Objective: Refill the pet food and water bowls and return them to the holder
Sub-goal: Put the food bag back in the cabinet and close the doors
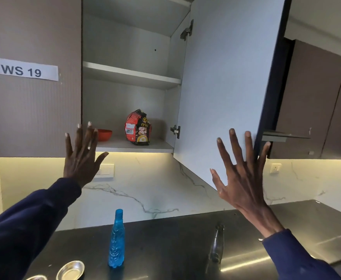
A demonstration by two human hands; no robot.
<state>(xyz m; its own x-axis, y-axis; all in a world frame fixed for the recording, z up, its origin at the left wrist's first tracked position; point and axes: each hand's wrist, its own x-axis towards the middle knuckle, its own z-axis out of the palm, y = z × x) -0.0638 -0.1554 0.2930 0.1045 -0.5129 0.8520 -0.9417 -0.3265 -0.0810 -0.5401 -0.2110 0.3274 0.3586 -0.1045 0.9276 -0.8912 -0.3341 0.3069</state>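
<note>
Overhead, both hands, left hand (80, 158) and right hand (244, 174), spread empty; "WS 19" label (21, 70) at ten o'clock, food bag (138, 128) print seemingly illegible.

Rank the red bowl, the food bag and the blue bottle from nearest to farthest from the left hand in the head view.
From the left hand:
1. Red bowl, on the bottom cupboard shelf, just right of the fingertips.
2. Food bag, further right on the same shelf.
3. Blue bottle, down on the dark counter.
</note>
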